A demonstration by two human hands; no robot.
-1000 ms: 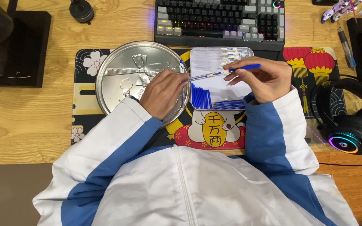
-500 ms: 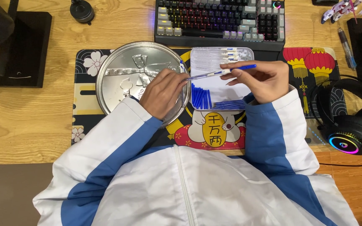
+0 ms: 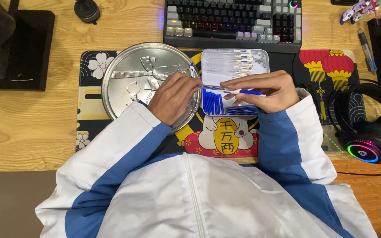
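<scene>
My left hand [image 3: 173, 97] rests over the right edge of a round silver metal tray [image 3: 128, 79] and pinches the left end of a thin pen [image 3: 225, 90] with a clear barrel and a blue end. My right hand [image 3: 265, 90] holds the blue end of the same pen. The pen lies level above a white rectangular tray [image 3: 261, 57]. That tray holds several white-and-blue pen parts [image 3: 243, 61] at the top and a row of blue caps [image 3: 214, 103] at the bottom.
A patterned desk mat [image 3: 91, 99] lies under both trays. A backlit keyboard [image 3: 234, 20] is behind them. Black headphones [image 3: 371, 132] with a glowing ring sit at the right, a black stand [image 3: 14, 48] at the left, and a loose pen [image 3: 367, 50] at the far right.
Both hands have shifted slightly with the pen; it now lies more level over the white tray, with the right hand a little lower.
</scene>
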